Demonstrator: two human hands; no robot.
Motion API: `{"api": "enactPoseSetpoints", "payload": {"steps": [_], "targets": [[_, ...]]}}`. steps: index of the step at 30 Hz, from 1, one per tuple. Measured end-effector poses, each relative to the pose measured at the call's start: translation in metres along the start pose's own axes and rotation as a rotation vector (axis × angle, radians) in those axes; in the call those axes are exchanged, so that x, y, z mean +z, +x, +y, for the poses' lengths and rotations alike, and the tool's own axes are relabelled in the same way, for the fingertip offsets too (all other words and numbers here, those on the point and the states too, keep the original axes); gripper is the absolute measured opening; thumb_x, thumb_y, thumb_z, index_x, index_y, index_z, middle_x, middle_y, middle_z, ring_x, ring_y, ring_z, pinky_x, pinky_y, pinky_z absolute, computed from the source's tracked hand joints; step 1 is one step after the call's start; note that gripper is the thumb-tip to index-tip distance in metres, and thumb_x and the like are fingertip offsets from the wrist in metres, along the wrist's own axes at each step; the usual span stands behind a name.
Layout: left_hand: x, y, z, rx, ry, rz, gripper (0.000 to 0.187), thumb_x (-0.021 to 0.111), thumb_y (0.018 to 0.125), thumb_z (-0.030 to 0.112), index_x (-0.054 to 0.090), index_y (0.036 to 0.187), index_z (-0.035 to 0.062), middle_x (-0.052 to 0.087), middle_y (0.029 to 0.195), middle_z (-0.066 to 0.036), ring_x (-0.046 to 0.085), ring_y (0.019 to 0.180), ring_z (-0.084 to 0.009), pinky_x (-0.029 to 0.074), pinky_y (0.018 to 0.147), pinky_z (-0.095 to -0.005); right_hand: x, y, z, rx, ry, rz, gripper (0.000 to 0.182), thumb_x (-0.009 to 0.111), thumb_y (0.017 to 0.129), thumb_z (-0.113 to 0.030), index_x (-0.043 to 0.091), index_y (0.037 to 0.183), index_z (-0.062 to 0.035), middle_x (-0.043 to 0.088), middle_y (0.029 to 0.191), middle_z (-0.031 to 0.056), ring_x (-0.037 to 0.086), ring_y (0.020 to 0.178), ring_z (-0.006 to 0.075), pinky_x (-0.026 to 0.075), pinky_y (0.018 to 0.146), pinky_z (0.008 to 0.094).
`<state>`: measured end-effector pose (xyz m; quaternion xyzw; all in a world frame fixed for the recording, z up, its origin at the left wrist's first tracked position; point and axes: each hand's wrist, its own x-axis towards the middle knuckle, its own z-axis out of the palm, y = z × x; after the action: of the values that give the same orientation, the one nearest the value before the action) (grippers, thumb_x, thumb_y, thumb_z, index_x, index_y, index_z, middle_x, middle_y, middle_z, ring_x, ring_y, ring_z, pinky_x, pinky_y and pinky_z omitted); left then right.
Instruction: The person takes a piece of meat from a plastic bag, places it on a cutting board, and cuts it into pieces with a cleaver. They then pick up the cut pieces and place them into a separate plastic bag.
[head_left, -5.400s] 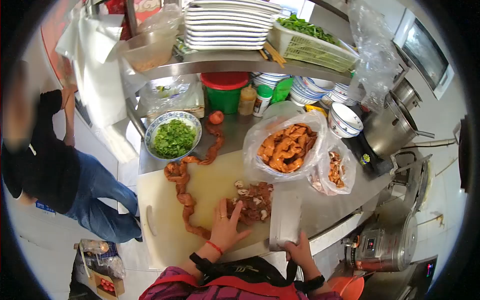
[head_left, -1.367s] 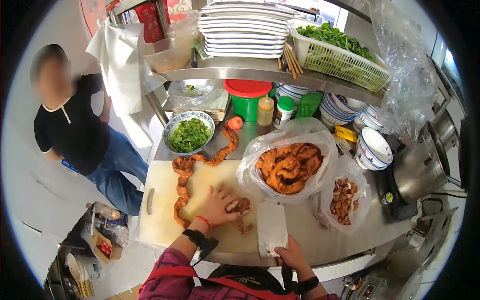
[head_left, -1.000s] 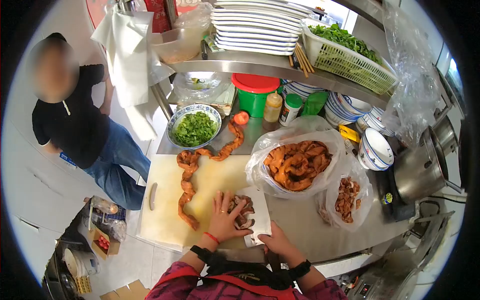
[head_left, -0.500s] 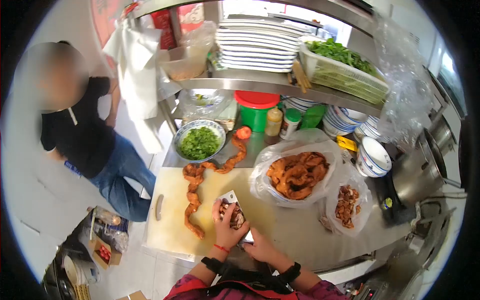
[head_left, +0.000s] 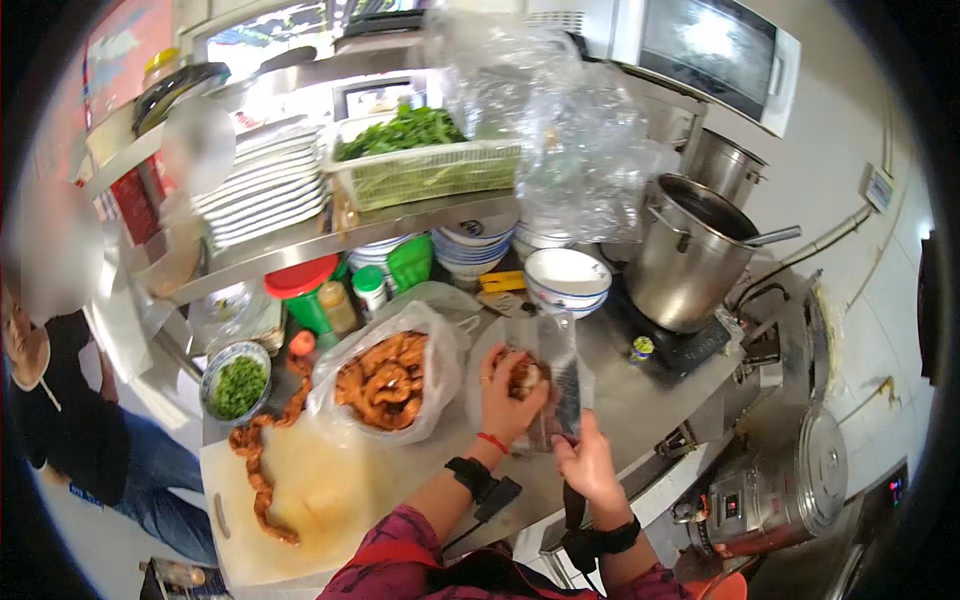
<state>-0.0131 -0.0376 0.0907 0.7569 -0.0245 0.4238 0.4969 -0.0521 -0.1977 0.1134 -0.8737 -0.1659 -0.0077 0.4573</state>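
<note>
From the head view I see my left hand (head_left: 508,392) cupped over a heap of chopped meat (head_left: 523,374), pressing it against the flat of the cleaver (head_left: 562,385), which my right hand (head_left: 588,466) holds from below, fingers wrapped tight on the handle. The load hangs above the surface (head_left: 640,400), just in front of the stacked bowls (head_left: 566,280) and right of the bag of fried pieces (head_left: 385,375). To carry this well, I judge the blade should stay level and the left grip stay closed over the pieces, so none slide off the edge. Left of the bag, the long strip (head_left: 262,470) lies on the board (head_left: 300,500), near the bowl of greens (head_left: 238,384).
</note>
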Motion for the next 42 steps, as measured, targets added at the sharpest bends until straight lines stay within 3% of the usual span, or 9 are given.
{"api": "enactPoseSetpoints", "payload": {"steps": [9,13,18,21,24,27,35,39,42], "targets": [[-0.015,0.004,-0.018,-0.364,-0.068,-0.128,0.018,0.063,0.076,0.008,0.059,0.092,0.0007,0.057,0.09,-0.009,0.055,0.083,-0.0206,0.045,0.074,-0.0312,-0.078,-0.041,0.092,0.142,0.264,0.151,0.026,0.058,0.077,-0.004,0.046,0.099,0.0007,0.056,0.06,0.0066,0.053,0.048,0.012,0.043,0.044,0.0268],[-0.073,-0.044,-0.014,-0.167,0.023,-0.13,0.018,0.06,0.075,0.001,0.061,0.092,0.0037,0.058,0.082,-0.007,0.056,0.066,-0.0153,0.046,0.061,-0.0262,-0.07,-0.041,0.074,0.222,0.259,-0.063,0.023,0.059,0.076,-0.008,0.048,0.094,0.0,0.053,0.056,0.0054,0.052,0.045,0.0124,0.042,0.043,0.0285],[-0.186,-0.107,0.002,-0.302,0.371,0.059,0.015,0.059,0.075,0.002,0.061,0.089,0.004,0.057,0.075,-0.007,0.056,0.064,-0.0177,0.046,0.059,-0.0278,-0.01,-0.045,0.098,0.084,0.31,-0.537,0.022,0.056,0.078,-0.009,0.05,0.097,0.0009,0.056,0.067,0.0084,0.054,0.051,0.0164,0.043,0.047,0.0303],[-0.259,-0.144,-0.002,-0.44,0.611,0.157,0.017,0.058,0.073,0.003,0.06,0.09,0.0041,0.059,0.081,-0.011,0.058,0.067,-0.0246,0.048,0.061,-0.033,0.021,-0.046,0.046,-0.261,-0.002,-0.787,0.044,0.057,0.084,-0.015,0.041,0.122,0.0019,0.06,0.084,0.0092,0.057,0.065,0.0214,0.047,0.059,0.0314],[-0.324,-0.165,-0.011,-0.589,0.987,0.341,0.026,0.06,0.07,0.005,0.059,0.096,0.0058,0.056,0.095,-0.016,0.056,0.083,-0.0324,0.047,0.072,-0.0408,0.051,-0.047,-0.033,-0.174,0.0,-0.856,0.025,0.057,0.079,-0.019,0.05,0.095,-0.0004,0.057,0.074,0.0211,0.056,0.071,0.0401,0.044,0.061,0.0407],[-0.376,-0.179,-0.032,-0.65,1.021,0.371,0.03,0.062,0.071,0.011,0.058,0.1,0.0051,0.055,0.099,-0.018,0.052,0.095,-0.037,0.044,0.08,-0.0437,0.103,-0.049,-0.03,-0.38,0.012,-0.839,0.022,0.055,0.079,-0.013,0.048,0.094,0.0007,0.058,0.072,0.0216,0.059,0.068,0.0374,0.045,0.06,0.0435],[-0.389,-0.157,-0.026,-0.923,0.735,-0.428,0.029,0.056,0.074,0.025,0.06,0.089,0.0,0.062,0.082,-0.023,0.06,0.077,-0.0391,0.047,0.072,-0.0449,0.196,-0.06,-0.093,-0.328,-0.07,-0.72,0.021,0.055,0.078,-0.014,0.046,0.089,0.0006,0.056,0.075,0.0248,0.055,0.074,0.0447,0.043,0.063,0.0478],[-0.347,-0.165,-0.045,-0.614,0.515,-0.581,0.031,0.054,0.077,0.026,0.058,0.091,-0.0014,0.06,0.087,-0.023,0.057,0.082,-0.04,0.045,0.076,-0.0457,0.21,-0.06,-0.113,-0.377,-0.115,-0.534,0.023,0.057,0.078,-0.011,0.048,0.095,0.0008,0.058,0.076,0.0222,0.059,0.067,0.0371,0.045,0.057,0.0381],[-0.354,-0.145,-0.046,-0.536,0.468,-0.696,0.029,0.05,0.081,0.026,0.06,0.086,-0.0015,0.06,0.084,-0.025,0.057,0.078,-0.0403,0.045,0.071,-0.0473,0.201,-0.066,-0.119,-0.217,-0.01,-0.496,0.02,0.056,0.08,-0.014,0.047,0.091,-0.0002,0.056,0.075,0.0239,0.055,0.072,0.0435,0.043,0.063,0.0469]]}}
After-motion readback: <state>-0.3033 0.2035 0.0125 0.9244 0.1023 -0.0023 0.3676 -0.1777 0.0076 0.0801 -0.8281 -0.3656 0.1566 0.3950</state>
